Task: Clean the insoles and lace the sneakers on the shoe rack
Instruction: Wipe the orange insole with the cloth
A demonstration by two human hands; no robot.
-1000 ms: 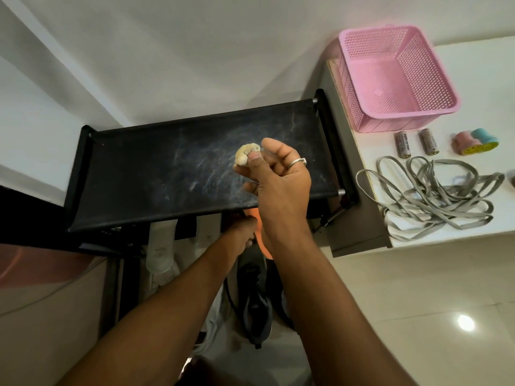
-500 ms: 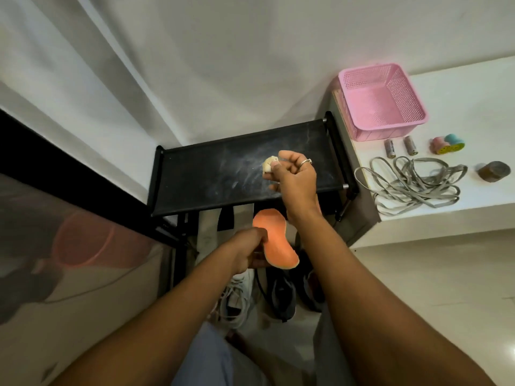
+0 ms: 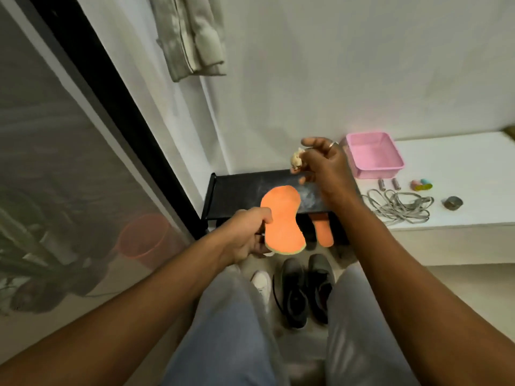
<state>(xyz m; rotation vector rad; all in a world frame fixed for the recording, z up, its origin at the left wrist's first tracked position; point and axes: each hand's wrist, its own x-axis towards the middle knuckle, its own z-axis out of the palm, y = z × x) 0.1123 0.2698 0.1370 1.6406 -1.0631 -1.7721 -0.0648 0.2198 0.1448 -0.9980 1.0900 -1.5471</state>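
My left hand (image 3: 249, 234) grips an orange insole (image 3: 281, 218) by its side edge and holds it up in front of the black shoe rack (image 3: 239, 190). Above the rack's top shelf, my right hand (image 3: 324, 165) pinches a small crumpled beige wad (image 3: 296, 160). A second orange insole (image 3: 323, 228) lies under the top shelf. Two dark sneakers (image 3: 305, 288) stand on the floor between my knees, with a white shoe (image 3: 261, 282) beside them. A bundle of grey laces (image 3: 400, 206) lies on the white ledge to the right.
On the white ledge (image 3: 468, 174) stand a pink basket (image 3: 373, 154), two batteries (image 3: 388, 184), a small pastel object (image 3: 422, 184) and a dark tape roll (image 3: 453, 203). A glass door (image 3: 69, 176) with a black frame lies to the left. A grey cloth (image 3: 192, 34) hangs on the wall.
My left hand has lifted the orange insole from below the shelf up in front of the rack. The view has pulled back and up. My right hand still holds the wad.
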